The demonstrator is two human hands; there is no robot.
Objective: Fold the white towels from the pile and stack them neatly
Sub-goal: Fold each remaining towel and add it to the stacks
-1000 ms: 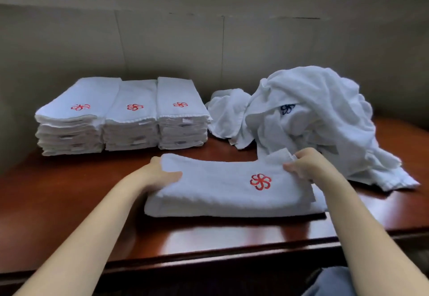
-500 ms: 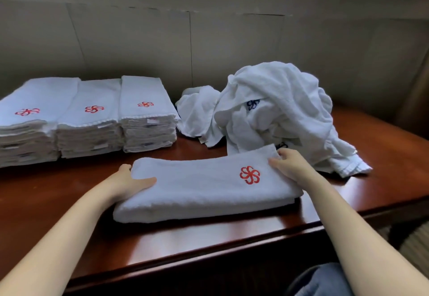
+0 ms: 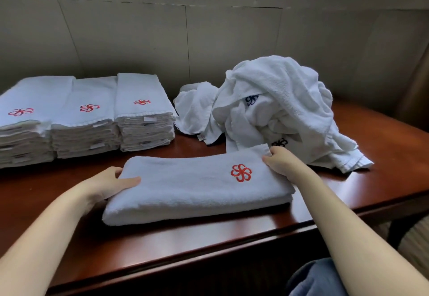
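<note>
A dark wooden table (image 3: pixel 383 156) carries everything. Behind the folded towel (image 3: pixel 197 189) sits the crumpled towel pile (image 3: pixel 283 110); three folded stacks (image 3: pixel 88 117) lie behind-left. The left hand (image 3: pixel 111 185) grips its left end, thumb on top; the right hand (image 3: pixel 282 162) pinches its far right corner, fingers curled.
</note>
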